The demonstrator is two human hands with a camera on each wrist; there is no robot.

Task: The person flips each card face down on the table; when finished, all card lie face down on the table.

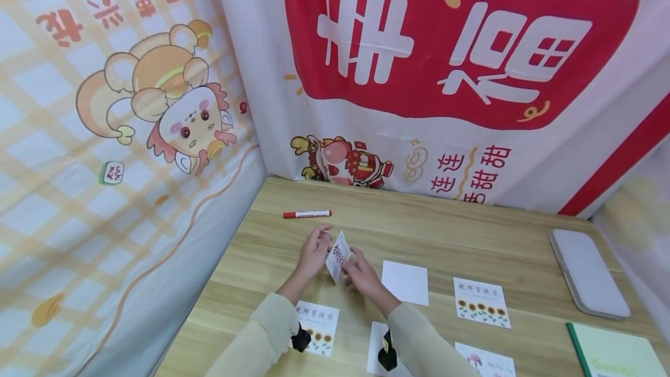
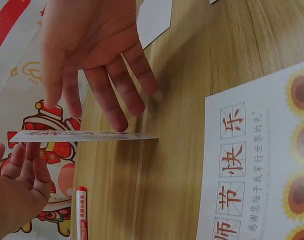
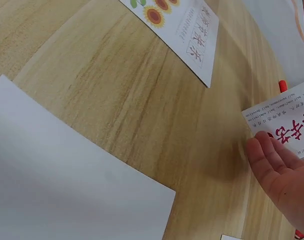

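A small printed greeting card (image 1: 338,257) with red handwriting-style characters stands on edge between the two hands. My left hand (image 1: 314,252) is at its left side, its slightly bent fingers against the back in the left wrist view. From the other side my right hand (image 1: 365,278) reaches to the printed face; its fingers are nearly straight in the right wrist view, the tips at the card (image 3: 291,127). Whether the card's lower corner touches the table is hard to tell. A sunflower card (image 1: 320,326) lies under the left forearm, partly covered by the sleeve.
A red-and-white marker (image 1: 307,214) lies at the back. To the right are a blank white card (image 1: 405,282), another sunflower card (image 1: 481,302), a pink-flower card (image 1: 487,359), a white case (image 1: 590,272) and a green-spined notebook (image 1: 620,351). Printed cloths hang behind and left.
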